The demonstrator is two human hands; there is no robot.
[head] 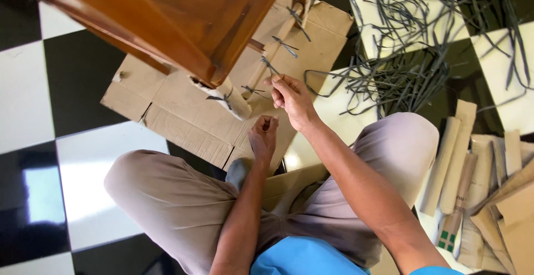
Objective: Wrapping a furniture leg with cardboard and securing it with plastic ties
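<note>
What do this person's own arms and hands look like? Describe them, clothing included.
Both arms are bare from the short bright blue sleeves down. The left hand and the right hand wear no gloves, and no rings or watch show. Beige trousers cover the legs.

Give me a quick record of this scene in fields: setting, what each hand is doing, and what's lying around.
setting: checkered black and white floor, person seated cross-legged
left hand: closed, fingers pinched, just below the wrapped furniture leg
right hand: pinching a thin dark strap at the cardboard-wrapped rail
underneath: flattened cardboard sheet
above: wooden furniture piece
far right: pile of dark straps
near right: rolled cardboard pieces
</note>
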